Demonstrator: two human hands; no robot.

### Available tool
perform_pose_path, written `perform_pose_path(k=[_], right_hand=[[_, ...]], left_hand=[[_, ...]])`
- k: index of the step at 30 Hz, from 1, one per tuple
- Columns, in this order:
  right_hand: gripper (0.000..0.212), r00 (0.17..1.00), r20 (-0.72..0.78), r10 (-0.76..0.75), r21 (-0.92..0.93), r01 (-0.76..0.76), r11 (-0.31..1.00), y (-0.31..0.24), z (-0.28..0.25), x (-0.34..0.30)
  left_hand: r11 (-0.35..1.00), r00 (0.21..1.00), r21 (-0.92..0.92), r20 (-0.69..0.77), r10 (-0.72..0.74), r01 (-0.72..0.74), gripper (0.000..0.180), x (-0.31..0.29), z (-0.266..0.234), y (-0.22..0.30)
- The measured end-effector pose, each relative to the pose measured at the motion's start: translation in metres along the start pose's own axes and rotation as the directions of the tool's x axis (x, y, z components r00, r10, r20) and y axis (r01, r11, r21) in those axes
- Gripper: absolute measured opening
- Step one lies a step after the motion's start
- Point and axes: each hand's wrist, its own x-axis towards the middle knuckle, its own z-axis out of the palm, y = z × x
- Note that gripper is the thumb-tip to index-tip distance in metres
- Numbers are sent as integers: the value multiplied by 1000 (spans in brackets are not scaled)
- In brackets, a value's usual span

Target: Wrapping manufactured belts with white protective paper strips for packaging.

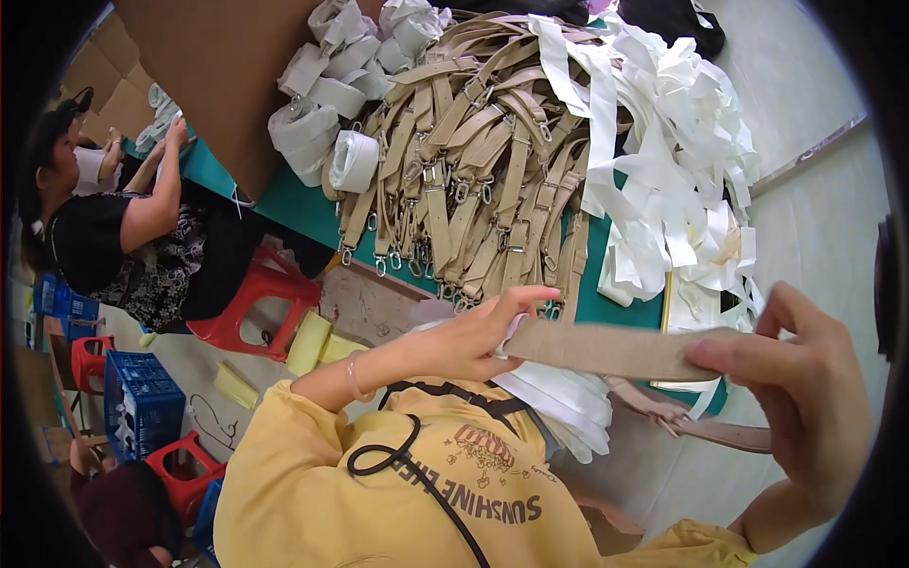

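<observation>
A beige strap (606, 348) is stretched in front of my chest between my two hands. My left hand (483, 331) closes on its left end, where a bit of white material shows at the fingers. Toward the right end, my right hand (805, 388) pinches the strap between thumb and finger. Another beige strap length (724, 434) shows lower down, partly behind my right hand; whether it belongs to the same strap I cannot tell. Beyond my hands, a big heap of beige straps (464, 180) with metal clips lies on the green table (308, 208).
White rolls (308, 142) sit left of the heap, white strips (653, 161) at its right. A brown cardboard sheet (199, 71) stands on the table. To the left are a seated person (104, 227), red stools (260, 298) and a blue crate (142, 402). Another person (128, 511) is lower left.
</observation>
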Motion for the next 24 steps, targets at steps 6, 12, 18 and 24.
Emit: perform_pose_path(k=[6,12,18,24], right_hand=[[39,956,288,49,-194,8,981,3,53,20],[33,930,-353,106,164,-50,985,16,45,0],[26,989,-132,62,118,-46,992,9,75,16],[30,986,-149,70,143,-49,988,23,68,18]], left_hand=[[1000,995,-4,93,26,-25,84,25,7,12],[981,989,-171,128,-71,92,78,33,4,26],[971,999,-238,17,37,-32,72,38,21,22],[949,979,-251,-117,165,-190,132,31,8,-8]])
